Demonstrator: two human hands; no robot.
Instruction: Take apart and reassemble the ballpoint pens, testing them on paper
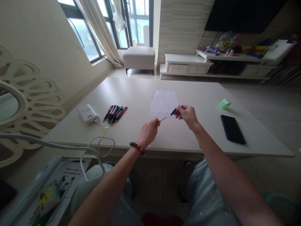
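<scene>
Pinching what looks like a thin metal pen refill (164,118) in our left hand (148,133), fingers closed on it, and gripping a black pen barrel (174,110) in our right hand (187,116). Both hands are raised above the worktop (141,91), tips facing each other just off the edge of a white paper sheet (163,103). The raised hold seems to keep both parts lined up and in view. A row of pens (115,114) lies left, beside a white power bank (88,114); a phone (232,129) sits right, probably kept clear of our hands.

On the wide table (131,91), a rectangular paper sheet (163,103) lies at middle; left of it, a row of plastic pens (115,114), then a boxy power bank (88,114); right of it, a slim glass smartphone (232,129).
</scene>
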